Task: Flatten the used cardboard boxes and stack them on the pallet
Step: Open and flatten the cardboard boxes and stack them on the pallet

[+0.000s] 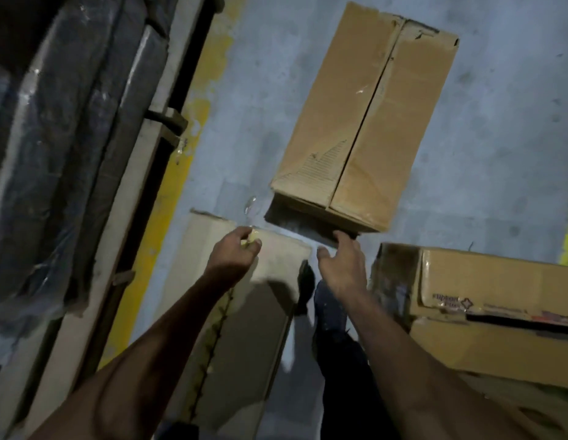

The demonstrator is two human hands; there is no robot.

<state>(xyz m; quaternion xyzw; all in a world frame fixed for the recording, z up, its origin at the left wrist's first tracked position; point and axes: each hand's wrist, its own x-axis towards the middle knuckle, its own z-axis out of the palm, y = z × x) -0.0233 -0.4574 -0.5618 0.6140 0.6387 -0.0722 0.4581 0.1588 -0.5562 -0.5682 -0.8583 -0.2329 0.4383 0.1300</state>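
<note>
head view: right hand (343, 265) touching box (365, 122).

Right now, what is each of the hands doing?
Left hand: fingers curled, pinching something small and yellowish; what it is cannot be told.
Right hand: open, fingers reaching to the near end of the cardboard box.
</note>
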